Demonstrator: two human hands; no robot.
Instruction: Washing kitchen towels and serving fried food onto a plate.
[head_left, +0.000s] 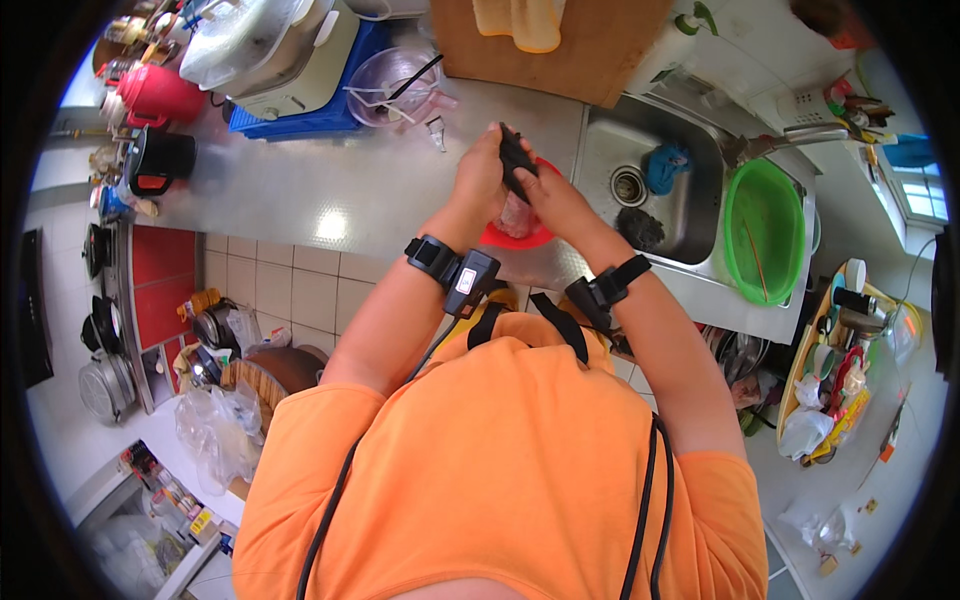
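Observation:
Over a red plastic bowl (541, 235) on the metal counter, both my hands hold a black, elongated object (516, 161); its exact kind cannot be told. My left hand (480, 174) grips it from the left side. From the right, my right hand (553, 196) holds it with the thumb lying across it. A pinkish thing, perhaps raw meat, (517, 217) lies in the bowl below, partly covered by my hands.
To the right is a steel sink (600, 154) with a blue cloth or bag (667, 169) and a dark scouring pad (640, 229). A green basin (772, 283) stands beyond it. A clear pink bowl (367, 75) and a wooden board (547, 52) are at the back.

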